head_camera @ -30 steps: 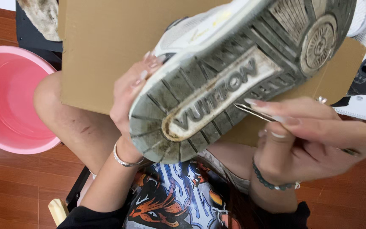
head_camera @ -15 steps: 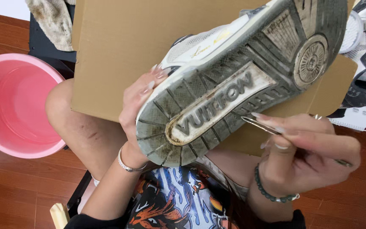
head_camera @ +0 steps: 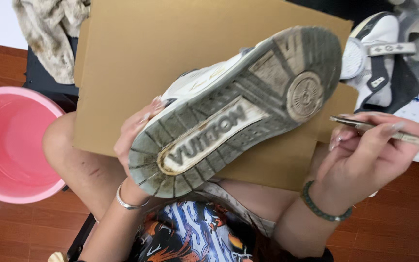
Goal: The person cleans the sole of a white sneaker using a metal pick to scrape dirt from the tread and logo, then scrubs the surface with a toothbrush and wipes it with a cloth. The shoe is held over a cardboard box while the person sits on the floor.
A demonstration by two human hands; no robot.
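Note:
My left hand [head_camera: 134,132] grips a white sneaker [head_camera: 233,111] by its heel end and holds it sole up over my lap; the grey tread is dirty, with a pale insert down the middle. Only the fingertips of that hand show past the shoe's edge. My right hand [head_camera: 364,150] is to the right of the shoe, apart from it, and pinches a thin metal tool [head_camera: 379,130] that points left toward the toe end. A silver bracelet is on my left wrist, a dark bead bracelet on my right.
A flat brown cardboard sheet [head_camera: 136,63] lies across my knees behind the shoe. A pink basin [head_camera: 10,145] stands on the wooden floor at left. A dirty rag [head_camera: 49,29] hangs at top left. A second white and grey sneaker [head_camera: 384,58] lies at top right.
My right hand has drawn the metal tool off the sole and out to the right. The shoe has tilted so its toe end sits lower and more of the sole faces me.

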